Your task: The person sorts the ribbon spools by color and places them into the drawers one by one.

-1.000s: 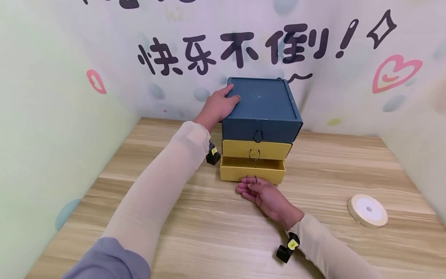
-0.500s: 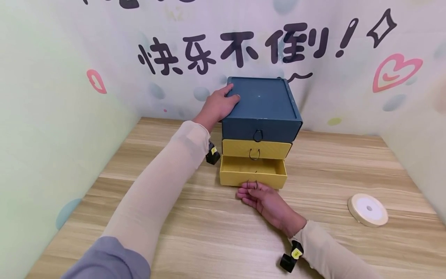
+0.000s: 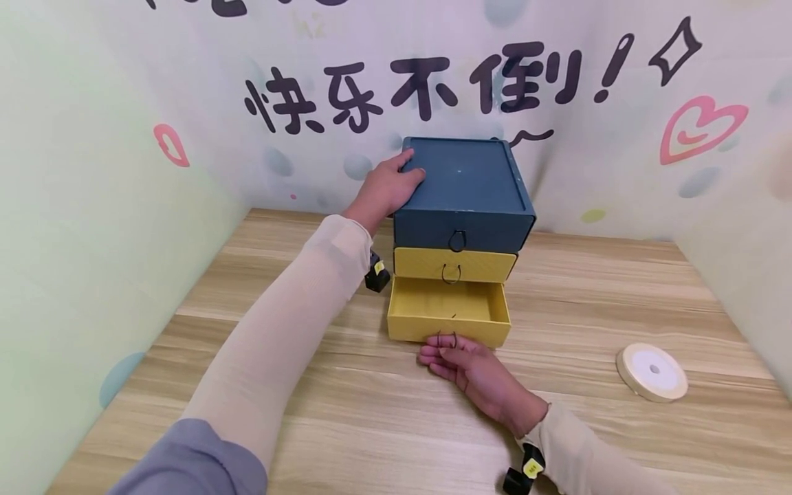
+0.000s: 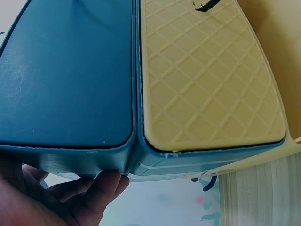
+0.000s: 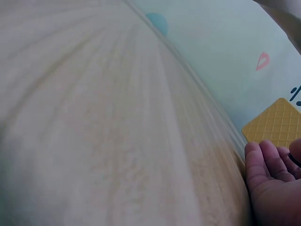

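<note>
A small desktop drawer unit [image 3: 464, 175] stands on the table, with a blue top tier and two yellow drawers below. The bottom yellow drawer [image 3: 396, 323] is pulled partway out, and its inside shows bare apart from a small dark bit near the front wall. My right hand [image 3: 482, 371] has its fingers hooked in the thin black loop handle [image 3: 454, 339] on that drawer's front. My left hand [image 3: 386, 189] rests on the unit's upper left edge; its fingers [image 4: 106, 188] touch the blue side. The middle yellow drawer [image 4: 211, 80] and the blue top drawer [image 3: 427, 230] are closed.
A roll of cream ribbon [image 3: 652, 372] lies flat on the wood-grain table [image 3: 346, 426] at the right. A printed cloth wall [image 3: 346, 41] rises close behind the unit, with pale walls at both sides.
My right hand has moved toward me, drawing the bottom drawer further out so more of its inside shows. My left hand and the rest of the unit have stayed in place.
</note>
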Tool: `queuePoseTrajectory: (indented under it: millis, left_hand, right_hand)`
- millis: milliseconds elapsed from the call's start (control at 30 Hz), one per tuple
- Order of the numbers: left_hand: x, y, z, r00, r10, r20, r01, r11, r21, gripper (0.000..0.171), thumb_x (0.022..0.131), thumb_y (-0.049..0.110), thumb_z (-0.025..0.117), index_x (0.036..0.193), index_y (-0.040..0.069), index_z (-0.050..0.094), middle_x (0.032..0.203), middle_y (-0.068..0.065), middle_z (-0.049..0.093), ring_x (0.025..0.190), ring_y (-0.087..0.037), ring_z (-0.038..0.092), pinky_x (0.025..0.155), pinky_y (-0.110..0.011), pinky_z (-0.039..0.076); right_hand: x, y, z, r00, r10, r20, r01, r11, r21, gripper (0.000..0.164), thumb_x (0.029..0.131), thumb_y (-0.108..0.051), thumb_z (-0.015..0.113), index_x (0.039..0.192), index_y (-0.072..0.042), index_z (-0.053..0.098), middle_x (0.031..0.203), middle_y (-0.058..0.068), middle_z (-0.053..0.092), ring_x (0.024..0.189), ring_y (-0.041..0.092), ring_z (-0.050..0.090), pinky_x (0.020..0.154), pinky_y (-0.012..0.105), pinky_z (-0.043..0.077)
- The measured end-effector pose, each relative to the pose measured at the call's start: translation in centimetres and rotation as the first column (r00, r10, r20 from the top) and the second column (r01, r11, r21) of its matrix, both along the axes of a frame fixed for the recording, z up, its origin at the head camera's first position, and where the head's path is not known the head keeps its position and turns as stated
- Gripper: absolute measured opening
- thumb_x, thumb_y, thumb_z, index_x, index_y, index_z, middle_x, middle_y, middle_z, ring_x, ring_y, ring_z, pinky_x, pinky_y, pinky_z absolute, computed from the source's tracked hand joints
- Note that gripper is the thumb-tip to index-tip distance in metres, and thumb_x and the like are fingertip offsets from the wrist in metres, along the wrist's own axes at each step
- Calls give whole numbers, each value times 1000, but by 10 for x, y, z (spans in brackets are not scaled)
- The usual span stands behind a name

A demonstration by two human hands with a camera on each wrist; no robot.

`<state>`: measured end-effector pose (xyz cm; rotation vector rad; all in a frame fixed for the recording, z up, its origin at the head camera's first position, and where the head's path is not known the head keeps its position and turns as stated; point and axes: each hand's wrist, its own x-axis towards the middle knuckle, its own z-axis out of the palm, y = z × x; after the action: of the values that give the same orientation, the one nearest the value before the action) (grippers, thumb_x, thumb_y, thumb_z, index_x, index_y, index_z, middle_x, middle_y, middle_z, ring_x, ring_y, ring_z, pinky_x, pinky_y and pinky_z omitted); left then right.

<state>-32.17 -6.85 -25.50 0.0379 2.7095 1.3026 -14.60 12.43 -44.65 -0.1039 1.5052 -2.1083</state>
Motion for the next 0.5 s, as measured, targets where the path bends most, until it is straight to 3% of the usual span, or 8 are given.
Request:
queuePoseTrajectory:
  millis: [500]
  left_hand:
    - [2, 0, -1, 1000, 6, -21, -6, 1000, 19, 58, 103, 43, 45, 158, 38, 26, 164, 6, 20, 148, -17, 23, 115, -34, 28]
  right_hand:
    - [19, 0, 0, 1000, 16, -24, -16, 1000, 0, 43, 101, -4, 49, 136, 19, 42, 132, 29, 57, 120, 30, 60, 104, 38, 45]
